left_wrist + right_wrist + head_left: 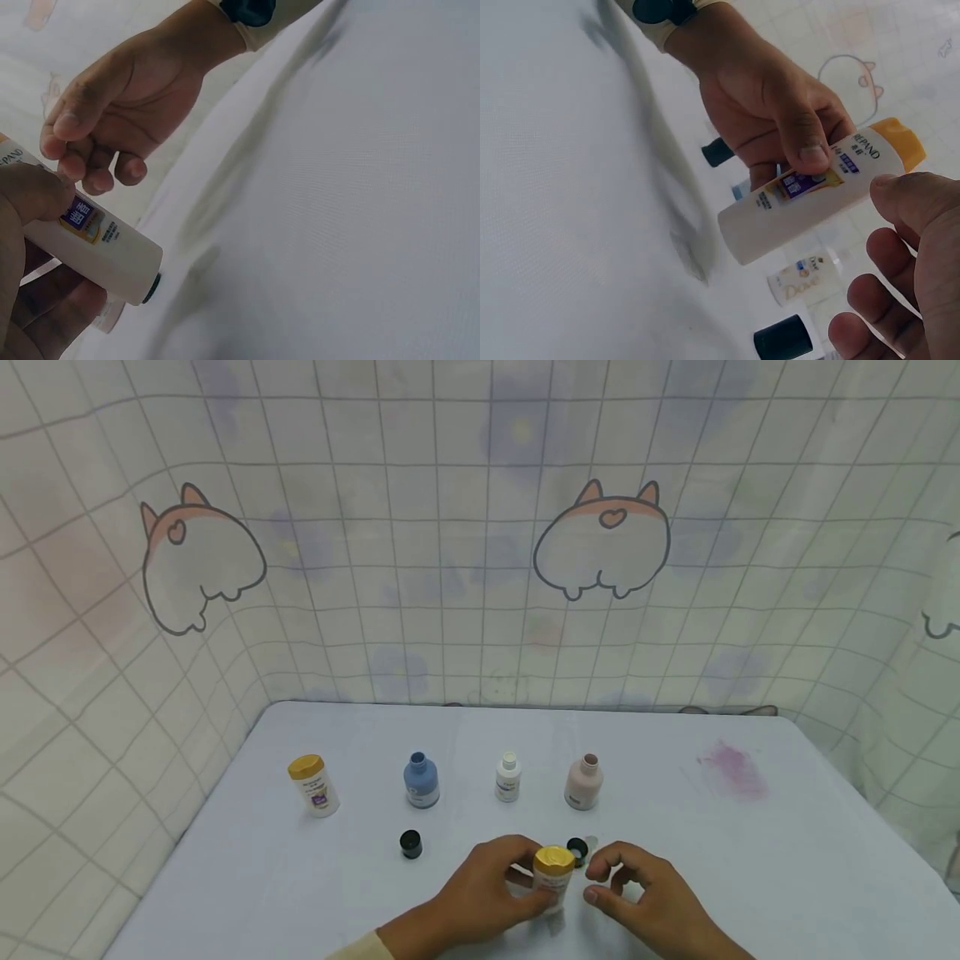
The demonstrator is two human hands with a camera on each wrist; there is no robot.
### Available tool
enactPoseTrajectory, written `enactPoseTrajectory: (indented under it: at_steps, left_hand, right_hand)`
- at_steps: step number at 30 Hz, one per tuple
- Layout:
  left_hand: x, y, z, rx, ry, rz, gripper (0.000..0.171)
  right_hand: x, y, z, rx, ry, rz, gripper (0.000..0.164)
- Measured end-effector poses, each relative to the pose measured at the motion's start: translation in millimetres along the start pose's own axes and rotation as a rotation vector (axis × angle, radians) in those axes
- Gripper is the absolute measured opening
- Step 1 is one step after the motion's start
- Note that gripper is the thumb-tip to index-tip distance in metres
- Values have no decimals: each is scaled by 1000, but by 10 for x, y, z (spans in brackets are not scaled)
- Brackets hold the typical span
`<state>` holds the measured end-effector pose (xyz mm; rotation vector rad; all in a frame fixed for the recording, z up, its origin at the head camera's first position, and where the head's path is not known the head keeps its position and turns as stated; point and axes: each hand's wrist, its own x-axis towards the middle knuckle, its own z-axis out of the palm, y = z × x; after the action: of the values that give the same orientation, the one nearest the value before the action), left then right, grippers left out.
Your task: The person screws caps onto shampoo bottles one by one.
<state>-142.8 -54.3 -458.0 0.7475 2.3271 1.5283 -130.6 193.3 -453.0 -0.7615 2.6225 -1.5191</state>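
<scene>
A white shampoo bottle with a gold cap stands upright in the grip of my left hand, its thumb on the near side and its fingers behind. In the right wrist view, the same bottle shows a purple label under the left thumb. My right hand hovers just to the right of the bottle, fingers loosely bent and holding nothing. The head view leaves a small gap between its fingertips and the bottle. A black cap lies right behind the bottle, partly covered by it.
Across the back of the white table stand a second gold-capped bottle, an uncapped blue bottle, a small white bottle and an uncapped pinkish bottle. Another black cap sits left of my hands. A patterned curtain surrounds the table.
</scene>
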Motion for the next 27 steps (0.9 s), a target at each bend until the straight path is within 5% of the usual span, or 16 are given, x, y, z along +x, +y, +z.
enactPoseTrajectory:
  at_steps: [7, 19, 27]
  left_hand:
    - [-26, 3, -73, 20, 39, -38, 41]
    - [-108, 17, -231, 50, 106, -85, 43]
    - [-173, -5, -349, 63, 159, -43, 41]
  right_hand:
    - [-6, -41, -13, 8, -4, 48, 19]
    - [-11, -30, 13, -68, 9, -35, 18]
    - [-1, -20, 5, -66, -15, 2, 20]
